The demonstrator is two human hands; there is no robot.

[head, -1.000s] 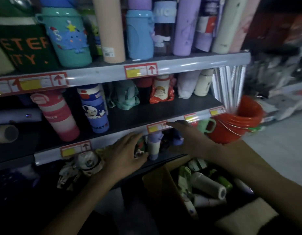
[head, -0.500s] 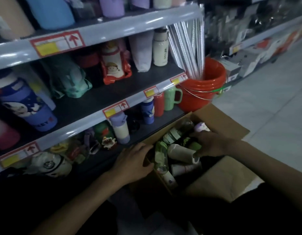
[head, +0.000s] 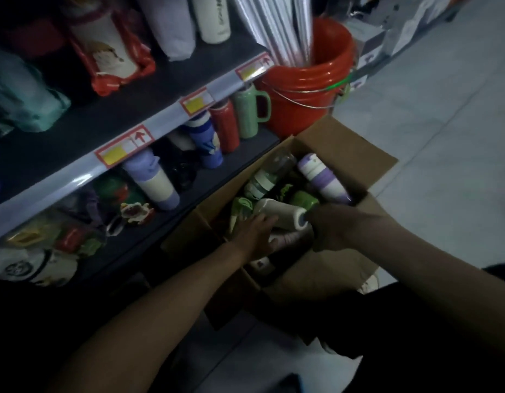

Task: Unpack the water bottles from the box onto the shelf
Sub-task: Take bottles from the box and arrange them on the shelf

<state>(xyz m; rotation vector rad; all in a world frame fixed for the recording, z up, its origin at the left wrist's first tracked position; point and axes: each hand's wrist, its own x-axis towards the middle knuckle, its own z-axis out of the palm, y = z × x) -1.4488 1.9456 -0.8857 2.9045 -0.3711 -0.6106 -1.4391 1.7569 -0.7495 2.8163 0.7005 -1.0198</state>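
Hands (head: 255, 235) (head: 330, 228) — among smooth cylindrical bottles (head: 279, 212), cardboard box (head: 345, 148).

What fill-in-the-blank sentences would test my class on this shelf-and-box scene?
The left hand and right hand reach into the cardboard ____.
Silver rolls stand in a plastic ____.
On the shelf, the green mug stands beside a ____ bottle.
Missing: box; bucket; red.

A red bucket (head: 302, 89) of silvery rolls (head: 282, 29) stands on the dim, pale tiled floor (head: 444, 143).
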